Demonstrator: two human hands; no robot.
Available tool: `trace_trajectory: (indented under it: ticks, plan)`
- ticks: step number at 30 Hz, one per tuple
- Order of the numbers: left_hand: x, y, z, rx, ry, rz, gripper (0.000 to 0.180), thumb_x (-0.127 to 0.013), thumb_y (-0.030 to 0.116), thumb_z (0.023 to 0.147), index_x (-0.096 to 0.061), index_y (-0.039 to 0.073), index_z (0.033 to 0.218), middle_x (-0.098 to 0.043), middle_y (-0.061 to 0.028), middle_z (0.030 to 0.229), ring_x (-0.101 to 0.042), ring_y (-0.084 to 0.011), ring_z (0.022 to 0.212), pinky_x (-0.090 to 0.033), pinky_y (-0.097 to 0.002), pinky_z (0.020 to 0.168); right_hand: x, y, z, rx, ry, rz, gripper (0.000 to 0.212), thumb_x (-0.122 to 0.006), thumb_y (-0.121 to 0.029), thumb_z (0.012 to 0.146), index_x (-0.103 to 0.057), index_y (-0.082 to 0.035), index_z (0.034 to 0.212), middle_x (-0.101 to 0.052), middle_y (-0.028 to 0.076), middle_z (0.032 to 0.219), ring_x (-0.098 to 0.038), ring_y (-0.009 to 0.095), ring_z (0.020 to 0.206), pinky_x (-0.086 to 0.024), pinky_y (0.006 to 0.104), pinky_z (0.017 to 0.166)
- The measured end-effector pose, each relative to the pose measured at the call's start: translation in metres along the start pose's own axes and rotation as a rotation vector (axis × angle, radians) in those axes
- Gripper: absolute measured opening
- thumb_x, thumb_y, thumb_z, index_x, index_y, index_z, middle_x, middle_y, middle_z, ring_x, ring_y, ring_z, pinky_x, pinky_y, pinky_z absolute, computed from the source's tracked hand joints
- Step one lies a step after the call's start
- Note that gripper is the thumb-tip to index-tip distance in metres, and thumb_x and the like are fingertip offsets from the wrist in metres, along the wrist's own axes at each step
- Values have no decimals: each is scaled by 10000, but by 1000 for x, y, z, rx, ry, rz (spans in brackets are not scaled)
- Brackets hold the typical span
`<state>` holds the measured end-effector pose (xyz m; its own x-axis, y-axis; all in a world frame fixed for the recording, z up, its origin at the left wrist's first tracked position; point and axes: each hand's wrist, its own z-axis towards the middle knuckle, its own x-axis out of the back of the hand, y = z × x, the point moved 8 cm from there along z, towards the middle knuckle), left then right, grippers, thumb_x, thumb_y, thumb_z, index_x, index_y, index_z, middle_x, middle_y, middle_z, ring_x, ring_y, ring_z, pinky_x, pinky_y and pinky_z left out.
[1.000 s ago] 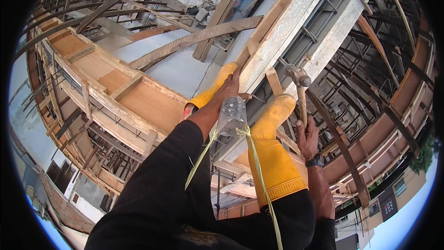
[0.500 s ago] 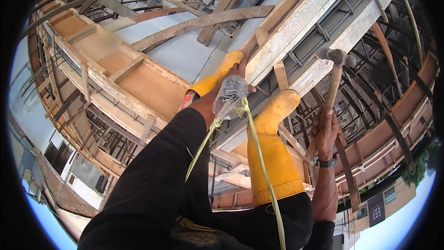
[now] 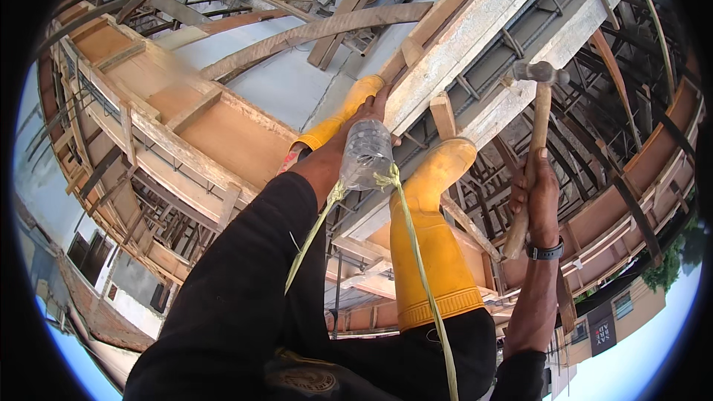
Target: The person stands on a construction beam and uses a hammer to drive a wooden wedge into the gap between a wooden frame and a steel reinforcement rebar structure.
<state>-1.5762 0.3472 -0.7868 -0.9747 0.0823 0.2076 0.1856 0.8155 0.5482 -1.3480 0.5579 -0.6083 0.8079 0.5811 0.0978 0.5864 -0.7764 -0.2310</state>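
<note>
My right hand (image 3: 536,193) is closed around the wooden handle of a hammer (image 3: 541,122), its metal head raised over the right side of the formwork. My left hand (image 3: 369,109) grips the edge of a pale timber board (image 3: 460,48), fingers on one side and thumb on the other. A clear plastic container (image 3: 367,154), like a cut bottle, hangs on a yellow-green cord (image 3: 422,267) and hides much of that hand. Small dark pieces show inside it, too blurred to name. A short wooden block (image 3: 443,115) stands across the channel beside my boot.
My yellow boots (image 3: 431,252) straddle the formwork channel, where steel reinforcing bars (image 3: 512,43) run. Plywood formwork (image 3: 230,137) curves along the left. A bent plank (image 3: 319,30) crosses ahead. Many props and a deep drop lie at right, below the hammer.
My right hand has moved right and slightly up with the hammer, whose handle now stands more upright. My left hand stays on the board. The view has shifted slightly.
</note>
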Motion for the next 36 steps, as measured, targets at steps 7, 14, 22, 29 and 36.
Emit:
trace_trajectory:
  ticks: [7, 14, 22, 29, 36]
  plan:
    - [-3, 10, 2, -15, -2, -7, 1295, -936, 184, 634, -106, 121, 1626, -349, -371, 1528, -379, -512, 1428, -337, -493, 1200, -27, 55, 8, -63, -24, -142, 456, -457, -545, 1071, -485, -110, 937, -403, -33, 637, -373, 86, 475, -348, 274, 415]
    - [-4, 2, 3, 14, -33, -17, 1339, -950, 190, 609, -88, 131, 1632, -344, -368, 1533, -352, -517, 1442, -314, -502, 1211, 40, -51, -12, 315, 206, 221, 426, -435, -524, 1084, -500, -109, 1012, -396, -51, 671, -370, 54, 473, -349, 219, 409]
    - [-8, 1, 11, 19, -11, 19, 1322, -951, 190, 598, -120, 133, 1624, -338, -361, 1538, -355, -505, 1443, -307, -493, 1215, -24, 33, 4, -196, -174, -20, 440, -460, -509, 1075, -514, -89, 954, -445, -14, 673, -374, 86, 465, -351, 258, 394]
    - [-5, 10, 7, -53, 6, -45, 1302, -944, 182, 613, -123, 110, 1621, -354, -348, 1529, -363, -483, 1444, -311, -481, 1216, 52, -93, -21, 471, 312, 165, 449, -413, -526, 1090, -509, -89, 1054, -436, -32, 679, -395, 66, 470, -375, 233, 398]
    - [-14, 7, 11, -12, -41, -19, 1324, -957, 176, 606, -112, 113, 1623, -335, -336, 1553, -348, -477, 1457, -310, -481, 1218, -21, 29, 0, -199, -134, -91, 405, -474, -496, 1076, -492, -100, 995, -436, -18, 671, -393, 87, 466, -368, 265, 387]
